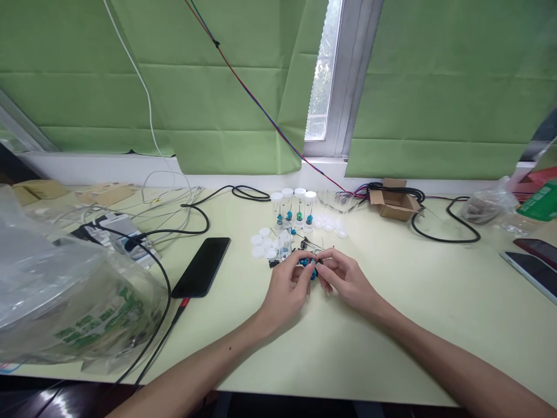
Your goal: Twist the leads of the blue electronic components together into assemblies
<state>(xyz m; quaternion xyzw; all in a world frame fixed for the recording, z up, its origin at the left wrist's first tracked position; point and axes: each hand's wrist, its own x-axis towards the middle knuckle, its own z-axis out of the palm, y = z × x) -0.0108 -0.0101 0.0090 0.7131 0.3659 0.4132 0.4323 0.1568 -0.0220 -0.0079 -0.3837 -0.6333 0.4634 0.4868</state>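
Observation:
My left hand point(289, 281) and my right hand point(344, 275) meet over the middle of the table, fingertips nearly touching. Between them are small blue parts with black pieces point(314, 273), pinched at the fingertips; their exact kind is too small to make out. Just beyond my fingers lies a loose pile of thin dark and metallic parts point(308, 244). Behind it stand several clear vials point(299, 209) with white caps, blue or green pieces inside. White round caps point(257, 251) lie left of my hands, beside a clear container point(285, 241). More white caps point(329, 225) are at the back right.
To the left, a black phone point(202, 267) lies with a cable, near a large plastic bag point(78, 302). Tangled cables point(191, 215) run along the back. An open cardboard box point(395, 203) stands back right; more phones point(533, 270) lie at the right edge.

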